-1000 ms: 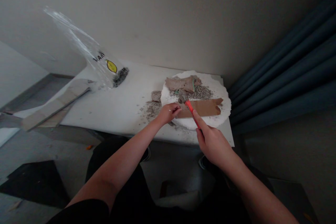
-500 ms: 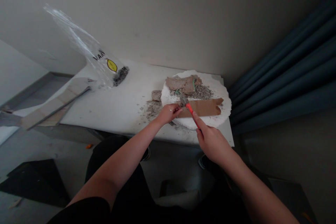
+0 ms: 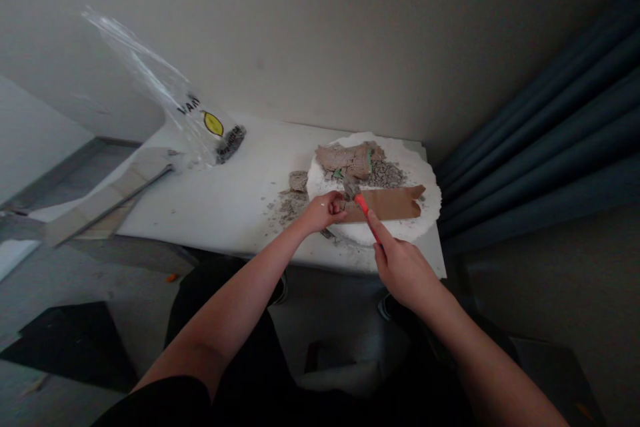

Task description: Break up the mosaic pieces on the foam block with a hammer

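At a pale table [image 3: 225, 207] against a grey wall [image 3: 300, 40], your right hand [image 3: 406, 270] is wrapped around the handle of a red hammer [image 3: 367, 215], its head above the left part of a cardboard strip [image 3: 393, 205]. Your left hand [image 3: 323, 213] curls at that end, fingertips just beside the head; whether they pinch a fragment cannot be told. A glancing blow could catch those fingers. The strip lies on a white disc [image 3: 431, 203] and could skid if struck off-centre. On the disc's far side, a cracked slab [image 3: 343, 160] and crumbs [image 3: 387, 175] could scatter if jolted. A clear bag [image 3: 200, 130] stands well left.
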Demonstrator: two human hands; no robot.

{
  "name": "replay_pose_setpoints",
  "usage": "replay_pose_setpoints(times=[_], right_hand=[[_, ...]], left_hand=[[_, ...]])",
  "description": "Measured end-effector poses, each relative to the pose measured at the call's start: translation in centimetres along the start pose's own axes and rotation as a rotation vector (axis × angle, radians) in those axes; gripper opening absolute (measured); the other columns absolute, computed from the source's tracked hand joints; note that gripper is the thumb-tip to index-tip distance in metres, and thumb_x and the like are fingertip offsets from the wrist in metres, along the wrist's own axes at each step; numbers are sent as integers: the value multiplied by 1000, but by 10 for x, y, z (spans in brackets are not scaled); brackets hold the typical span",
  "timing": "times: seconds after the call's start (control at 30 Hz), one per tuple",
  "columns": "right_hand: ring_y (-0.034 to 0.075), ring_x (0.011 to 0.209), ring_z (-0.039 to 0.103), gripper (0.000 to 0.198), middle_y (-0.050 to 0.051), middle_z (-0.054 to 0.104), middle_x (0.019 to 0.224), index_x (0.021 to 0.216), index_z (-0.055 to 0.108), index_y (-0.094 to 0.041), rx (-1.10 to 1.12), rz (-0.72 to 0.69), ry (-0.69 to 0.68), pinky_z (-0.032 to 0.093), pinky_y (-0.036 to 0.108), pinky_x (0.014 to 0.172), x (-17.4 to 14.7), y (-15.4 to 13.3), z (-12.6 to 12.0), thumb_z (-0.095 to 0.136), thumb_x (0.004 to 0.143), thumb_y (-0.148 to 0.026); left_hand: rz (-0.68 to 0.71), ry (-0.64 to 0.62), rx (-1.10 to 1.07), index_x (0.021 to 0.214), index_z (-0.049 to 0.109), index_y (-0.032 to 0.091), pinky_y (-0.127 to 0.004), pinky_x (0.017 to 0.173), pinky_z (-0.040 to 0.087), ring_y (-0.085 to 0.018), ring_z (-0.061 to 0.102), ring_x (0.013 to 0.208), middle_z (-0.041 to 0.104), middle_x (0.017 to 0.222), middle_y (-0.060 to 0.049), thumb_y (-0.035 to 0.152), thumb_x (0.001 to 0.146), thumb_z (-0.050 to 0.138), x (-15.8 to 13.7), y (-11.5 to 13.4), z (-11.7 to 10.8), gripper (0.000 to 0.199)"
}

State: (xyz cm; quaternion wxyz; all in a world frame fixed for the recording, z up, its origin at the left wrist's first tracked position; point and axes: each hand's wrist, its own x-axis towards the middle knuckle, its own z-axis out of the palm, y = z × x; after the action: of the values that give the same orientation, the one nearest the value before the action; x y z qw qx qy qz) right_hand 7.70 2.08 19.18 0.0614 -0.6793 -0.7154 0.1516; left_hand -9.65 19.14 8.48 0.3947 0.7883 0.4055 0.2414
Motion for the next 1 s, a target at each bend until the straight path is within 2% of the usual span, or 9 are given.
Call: replay_pose_setpoints(times=[0.07, 0.17, 0.27, 0.37, 0.47, 0.6, 0.77, 0.9, 1.0], right_hand=[[26, 71, 69, 67, 12, 75, 86, 161, 18, -19, -11, 6, -36, 46, 32, 65, 1, 1, 1, 39, 97, -19], [25, 71, 68, 67, 11, 75, 87, 161, 17, -20, -7, 7, -24, 46, 32, 65, -1, 0, 0, 38, 98, -19], [24, 69, 68, 70, 11, 75, 88, 162, 11, -22, -5, -1, -5, 47, 31, 65, -2, -1, 3, 38, 98, -19], [23, 66, 67, 74, 10, 74, 83, 162, 9, -21, -44, -1, -47, 47, 32, 65, -1, 0, 11, 39, 95, -15], [24, 66, 67, 76, 9, 73, 82, 162, 7, -22, -63, -16, -52, 48, 33, 66, 1, 0, 17, 40, 94, -14], [23, 66, 66, 78, 8, 73, 85, 162, 4, -25, -92, 5, -43, 48, 33, 66, 0, -4, 18, 41, 95, -16], [25, 67, 67, 74, 8, 73, 82, 162, 10, -23, -105, 21, -90, 47, 33, 66, 1, -2, 15, 40, 95, -17], [27, 72, 68, 69, 10, 74, 85, 162, 10, -19, -100, 46, -7, 46, 34, 68, 5, 13, 7, 37, 99, -22], [27, 74, 68, 68, 12, 74, 88, 162, 12, -19, -131, 108, -5, 46, 35, 69, 11, 26, 5, 37, 99, -22]], left_hand=[[-23, -15, 41, 116, 54, 18, -26, 61, 41, -12, 53, 64, 58, 74, 4, 38, 71, 72, 0, 3, -6, 52], [-39, -65, 118, 117, 53, 19, -27, 64, 42, -13, 55, 67, 61, 81, 2, 41, 67, 75, -1, 5, -16, 59], [-44, -108, 179, 114, 54, 20, -27, 63, 41, -13, 55, 67, 62, 84, 2, 40, 67, 75, -3, 3, -24, 55], [-64, -104, 228, 112, 53, 19, -27, 64, 42, -13, 57, 69, 64, 86, 0, 30, 70, 68, -4, 0, -35, 45], [-161, -62, 364, 114, 54, 18, -29, 69, 46, -16, 62, 74, 68, 88, -3, 24, 75, 59, -5, -4, -48, 40], [-356, -23, 686, 119, 58, 16, -37, 78, 50, -27, 67, 91, 72, 100, -14, 26, 81, 52, -8, -8, -59, 39], [-440, -174, 812, 110, 68, 19, -36, 81, 53, -29, 68, 101, 73, 109, -17, 29, 85, 50, -13, -17, -49, 33], [-388, -273, 818, 105, 73, 18, -38, 81, 54, -30, 69, 100, 74, 109, -17, 29, 83, 55, -18, -27, -28, 31], [-320, -351, 765, 103, 75, 19, -39, 80, 54, -32, 69, 98, 74, 107, -16, 27, 78, 62, -27, -32, -14, 29]])
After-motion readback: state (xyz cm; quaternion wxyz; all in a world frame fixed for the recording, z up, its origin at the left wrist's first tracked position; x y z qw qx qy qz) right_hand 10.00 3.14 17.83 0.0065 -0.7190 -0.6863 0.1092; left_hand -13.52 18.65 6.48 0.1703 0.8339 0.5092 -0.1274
